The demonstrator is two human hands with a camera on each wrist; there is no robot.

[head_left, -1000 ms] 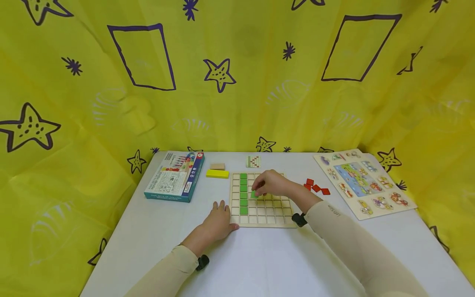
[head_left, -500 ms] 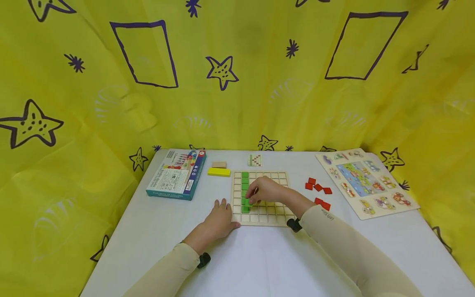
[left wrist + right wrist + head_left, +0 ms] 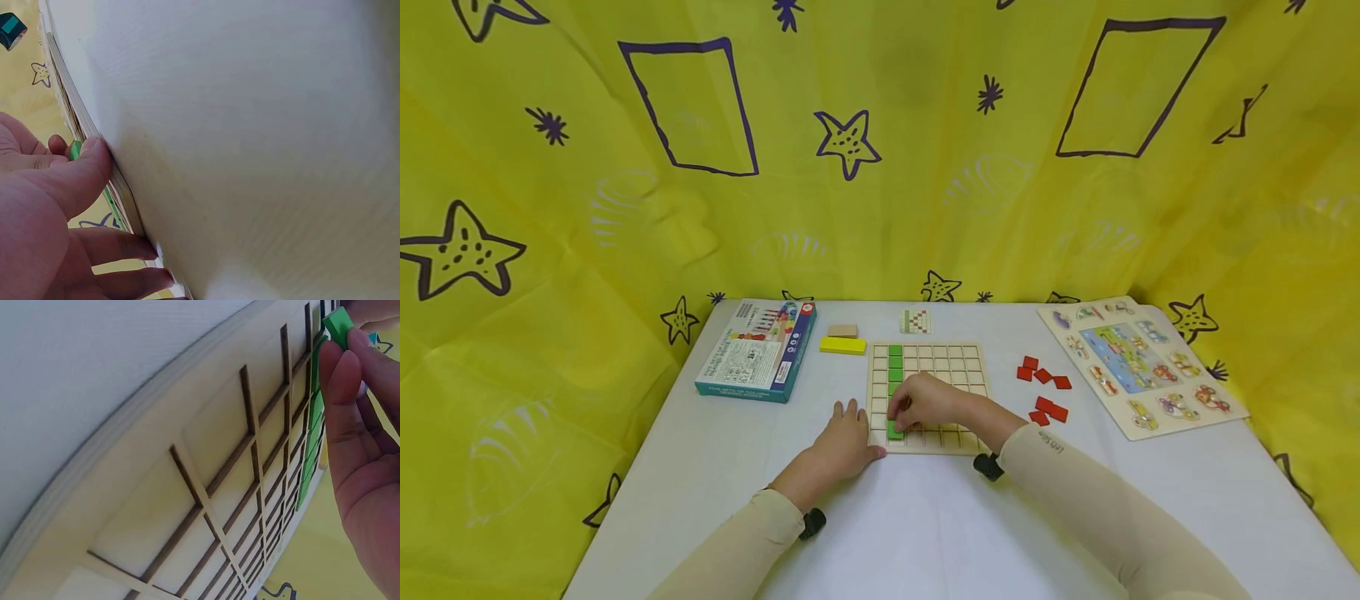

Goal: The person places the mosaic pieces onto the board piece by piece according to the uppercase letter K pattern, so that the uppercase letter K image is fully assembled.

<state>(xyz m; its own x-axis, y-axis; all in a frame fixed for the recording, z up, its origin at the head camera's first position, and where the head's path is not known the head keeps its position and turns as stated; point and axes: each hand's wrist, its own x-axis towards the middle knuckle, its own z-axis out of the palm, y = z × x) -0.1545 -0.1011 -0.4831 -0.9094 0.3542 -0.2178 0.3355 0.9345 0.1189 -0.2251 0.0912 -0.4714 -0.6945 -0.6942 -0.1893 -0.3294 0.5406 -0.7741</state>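
**Tile at the grid's near left corner**

Head view: right hand (image 3: 928,402) pinches a green tile (image 3: 895,432) low in the board's (image 3: 955,360) green column; left hand (image 3: 842,442) lies flat on the table (image 3: 925,533), fingers straight, thumb against the board's edge. Red tiles (image 3: 1042,392) sit right of it.

Left wrist view: the thumb (image 3: 84,172) presses the board's side (image 3: 128,197).

Right wrist view: fingertips (image 3: 340,369) grip the tile (image 3: 337,325) above the cells.

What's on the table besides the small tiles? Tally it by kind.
Boards: 2 (grid, picture puzzle)
Blocks: 2 (yellow, tan)
Box: 1
Card: 1
Total: 6
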